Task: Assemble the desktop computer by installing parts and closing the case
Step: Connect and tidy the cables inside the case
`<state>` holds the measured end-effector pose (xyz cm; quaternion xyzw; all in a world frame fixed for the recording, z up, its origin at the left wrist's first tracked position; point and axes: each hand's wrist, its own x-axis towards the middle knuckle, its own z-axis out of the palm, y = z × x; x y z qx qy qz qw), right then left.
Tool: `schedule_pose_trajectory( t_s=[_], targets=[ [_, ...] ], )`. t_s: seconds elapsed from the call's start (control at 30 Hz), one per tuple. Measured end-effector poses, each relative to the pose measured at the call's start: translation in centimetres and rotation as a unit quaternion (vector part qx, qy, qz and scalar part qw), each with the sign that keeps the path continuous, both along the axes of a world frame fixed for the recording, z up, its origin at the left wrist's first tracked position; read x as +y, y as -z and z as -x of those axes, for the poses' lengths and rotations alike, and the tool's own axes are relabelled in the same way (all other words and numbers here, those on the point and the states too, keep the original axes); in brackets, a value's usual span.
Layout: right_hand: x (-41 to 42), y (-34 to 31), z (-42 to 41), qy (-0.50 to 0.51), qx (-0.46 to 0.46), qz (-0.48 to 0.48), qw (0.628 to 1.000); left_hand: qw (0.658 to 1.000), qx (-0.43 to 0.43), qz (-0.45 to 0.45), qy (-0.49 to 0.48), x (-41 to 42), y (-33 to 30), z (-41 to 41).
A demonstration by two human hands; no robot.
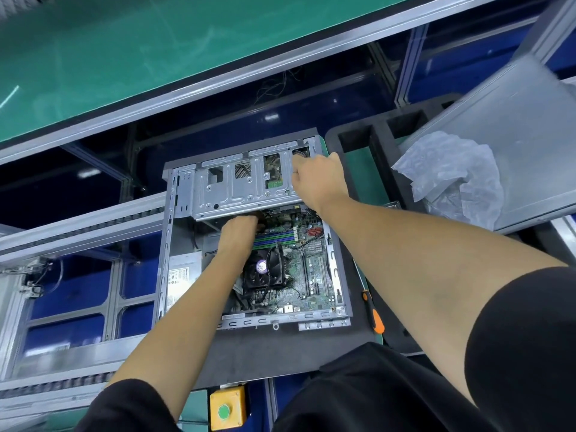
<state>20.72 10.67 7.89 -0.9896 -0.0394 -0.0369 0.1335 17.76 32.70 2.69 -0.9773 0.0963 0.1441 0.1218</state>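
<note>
Head view only: the open desktop case is laid flat on a dark foam mat, roughly dead centre of the picture. The motherboard is seen inside, with the CPU cooler fan about in the middle of the case and the power supply over at its 9 o'clock side. The metal drive cage is seated across the 12 o'clock end of the case.

The left hand is tucked under the near edge of the drive cage, just above the RAM slots. Its fingers are hidden under the cage, so can't tell if they're spread or pinching anything. The right hand is parked on the cage's 3 o'clock corner, fingers curled in toward the metal; what's actually gripped can't be made out.

An orange-handled screwdriver is lying at 4 o'clock from the case. A crumpled plastic bag is sat on a grey side panel at 2 o'clock. A yellow button box is seen at 6 o'clock.
</note>
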Motion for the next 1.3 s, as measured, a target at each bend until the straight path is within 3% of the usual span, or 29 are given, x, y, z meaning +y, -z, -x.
schedule_pose_trajectory(
  t_s=[0.43,0.57,0.67,0.77,0.9,1.1,1.3],
  targets=[
    [0.0,0.1,-0.1,-0.005,0.002,0.009,1.0,0.999,0.014,-0.036,0.022,-0.6,0.0,-1.0],
    [0.0,0.1,0.0,-0.004,-0.006,0.008,1.0,0.992,0.011,0.094,-0.087,-0.2,0.9,-1.3],
    [0.0,0.0,0.0,-0.003,-0.005,0.005,1.0,0.954,0.01,0.223,-0.199,-0.3,1.3,-1.5],
    [0.0,0.0,0.1,-0.003,-0.001,0.001,1.0,0.938,0.017,0.269,-0.217,-0.7,1.2,-1.3],
    [0.0,-0.2,0.1,-0.006,0.005,-0.008,1.0,0.961,0.025,0.226,-0.156,-0.8,0.9,-0.8],
    [0.0,-0.2,0.2,-0.006,0.005,-0.007,1.0,0.987,-0.029,0.136,-0.081,-1.2,0.2,-0.3],
    [0.1,-0.2,0.1,0.0,0.007,-0.007,1.0,0.981,0.018,0.103,-0.164,-1.5,-0.1,-1.3]
  ],
)
